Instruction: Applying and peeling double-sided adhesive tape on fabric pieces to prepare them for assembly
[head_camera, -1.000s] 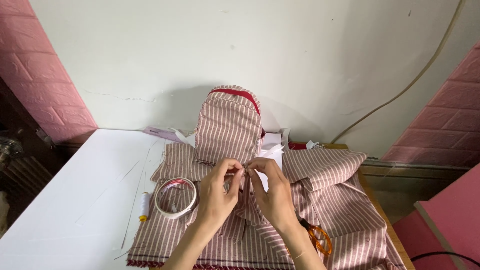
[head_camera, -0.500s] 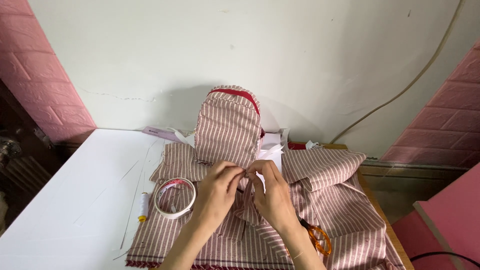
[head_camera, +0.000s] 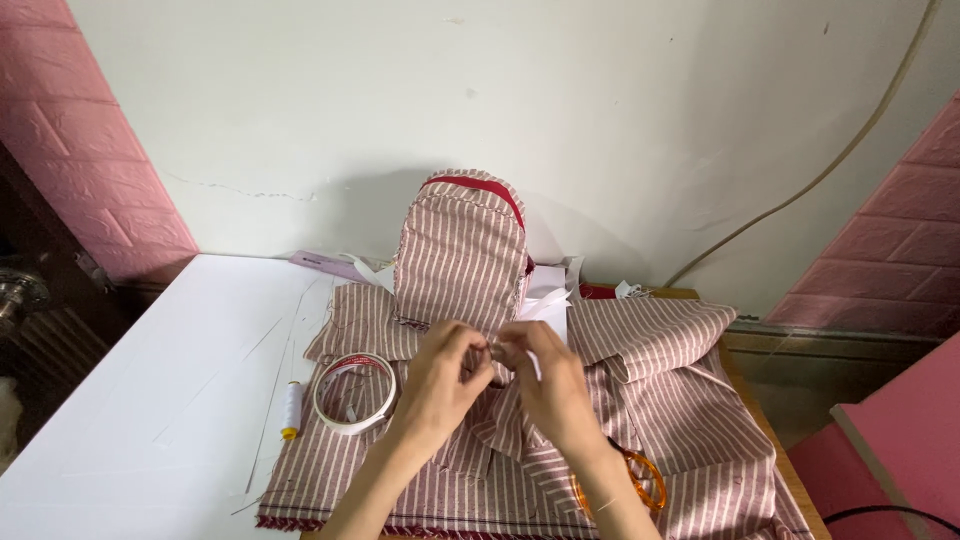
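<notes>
White table (head_camera: 150, 420) fills left near area. Roll of tape (head_camera: 354, 392) lies flat on striped cloth at left, white thread spool (head_camera: 292, 408) with yellow end just beside it on the left, on table. Striped pouch-shaped bag (head_camera: 460, 255) with red trim stands upright at far centre against white wall (head_camera: 480, 100). Orange-handled scissors (head_camera: 640, 475) near right on cloth, partly hidden. Grey cable (head_camera: 800, 190) runs up wall at right. Pink brick panels (head_camera: 70, 130) on far left and right.
</notes>
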